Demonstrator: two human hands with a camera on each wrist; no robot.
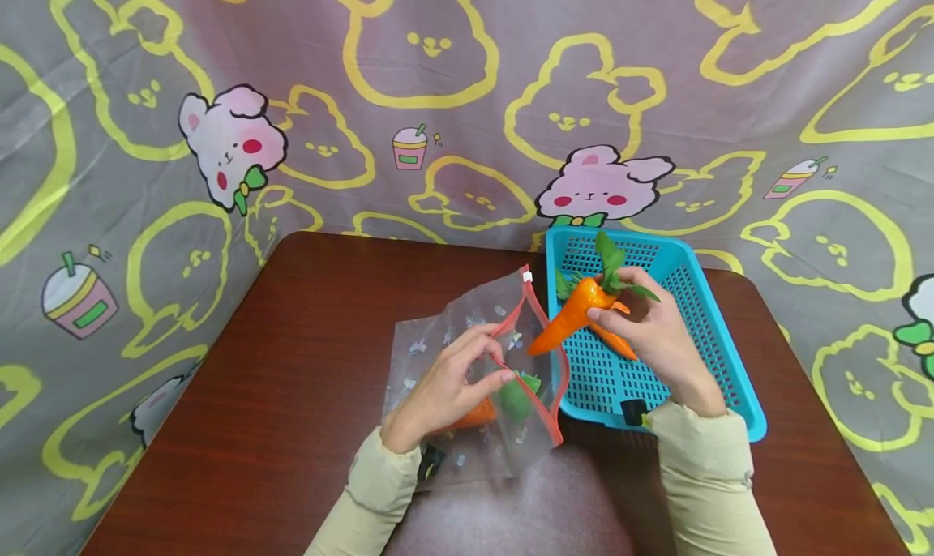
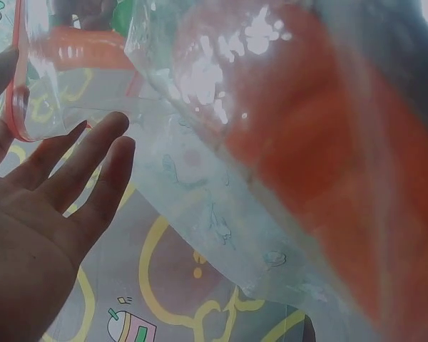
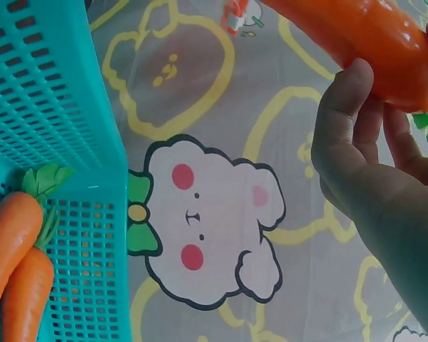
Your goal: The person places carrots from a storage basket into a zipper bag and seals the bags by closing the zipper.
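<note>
My right hand (image 1: 660,341) grips an orange carrot (image 1: 572,317) by its thick leafy end, above the blue basket (image 1: 594,387). The carrot's tip points down and left toward the mouth of a clear zip bag (image 1: 423,357). At that mouth my left hand (image 1: 448,386) holds the red zip edge (image 1: 536,301) with thumb and forefinger, the other fingers loosely extended in the left wrist view. The mouth gapes open on the basket side. Inside the bag lies another carrot (image 1: 477,414) with green leaves (image 1: 516,398). Two carrots (image 3: 11,246) rest in the basket in the right wrist view.
A dark brown tabletop (image 1: 292,361) carries the bag and basket. Behind and at both sides hangs a grey cloth (image 1: 467,53) with cartoon animals. The bag's left part lies on the table, overlapped by my left forearm (image 1: 383,479).
</note>
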